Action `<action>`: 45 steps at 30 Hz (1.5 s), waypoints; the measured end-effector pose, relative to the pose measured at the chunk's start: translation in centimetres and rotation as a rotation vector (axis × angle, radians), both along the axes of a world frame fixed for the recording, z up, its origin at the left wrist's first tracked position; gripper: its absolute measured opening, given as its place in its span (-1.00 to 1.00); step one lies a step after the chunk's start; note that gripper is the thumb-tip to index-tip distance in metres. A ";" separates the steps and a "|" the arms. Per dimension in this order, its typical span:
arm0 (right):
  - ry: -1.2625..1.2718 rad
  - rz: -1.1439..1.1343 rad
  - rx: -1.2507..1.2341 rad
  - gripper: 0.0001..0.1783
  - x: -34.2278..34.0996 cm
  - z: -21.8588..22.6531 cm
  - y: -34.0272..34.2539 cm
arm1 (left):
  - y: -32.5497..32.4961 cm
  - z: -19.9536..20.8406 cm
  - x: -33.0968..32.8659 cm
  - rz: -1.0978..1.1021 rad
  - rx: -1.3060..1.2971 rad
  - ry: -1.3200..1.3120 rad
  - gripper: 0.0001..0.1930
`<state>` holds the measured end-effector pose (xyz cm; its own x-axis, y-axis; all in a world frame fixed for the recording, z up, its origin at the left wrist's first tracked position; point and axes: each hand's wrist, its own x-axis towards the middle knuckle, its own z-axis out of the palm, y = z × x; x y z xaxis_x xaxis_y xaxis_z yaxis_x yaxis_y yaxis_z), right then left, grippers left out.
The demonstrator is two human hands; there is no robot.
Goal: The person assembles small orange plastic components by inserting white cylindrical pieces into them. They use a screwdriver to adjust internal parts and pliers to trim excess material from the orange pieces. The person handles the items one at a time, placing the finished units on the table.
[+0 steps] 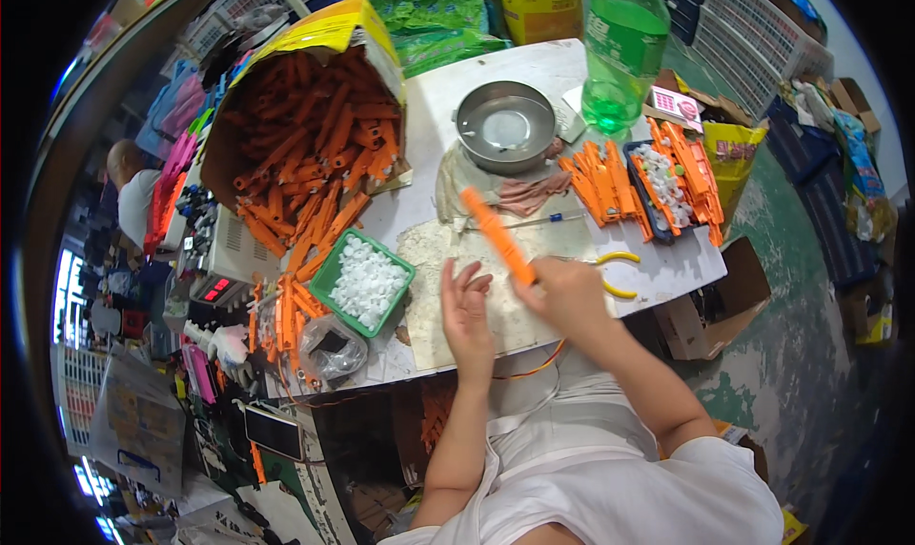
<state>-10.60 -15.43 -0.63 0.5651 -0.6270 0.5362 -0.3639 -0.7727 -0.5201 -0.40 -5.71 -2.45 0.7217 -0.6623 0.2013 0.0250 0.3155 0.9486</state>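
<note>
Above the worn board (429, 340) on the table, my right hand (572, 302) grips a long orange plastic piece (498, 236) by its near end, with the far end tilted up to the left. My left hand (467, 318) is raised just left of it, palm turned inward, fingers apart and nothing in them. To its left stands a green tray (325, 280) of small white plastic parts. Yellow-handled pliers (621, 257) lie right of my right hand, partly hidden by it. A thin tool with a blue end (557, 218) rests beyond both hands.
A tipped yellow sack (329, 21) spills orange pieces on the left. Farther back are a metal bowl (505, 154), a cloth (524, 194) and a green bottle (620, 54). On the right, orange pieces (600, 183) lie by a dark tray (651, 223). Another person (133, 192) sits far left.
</note>
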 end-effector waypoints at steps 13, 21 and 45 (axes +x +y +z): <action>0.389 -0.148 0.140 -0.65 -13.7 2.3 1.2 | 2.3 2.0 1.3 -0.032 0.162 -0.073 -0.61; 0.361 0.030 -0.258 -0.76 -7.9 -1.9 -4.9 | 1.6 2.3 0.0 -0.223 0.066 -0.074 -0.65; 0.046 0.623 0.086 -0.82 -7.4 4.9 -1.7 | 4.2 5.7 0.8 -0.884 0.218 0.380 -0.63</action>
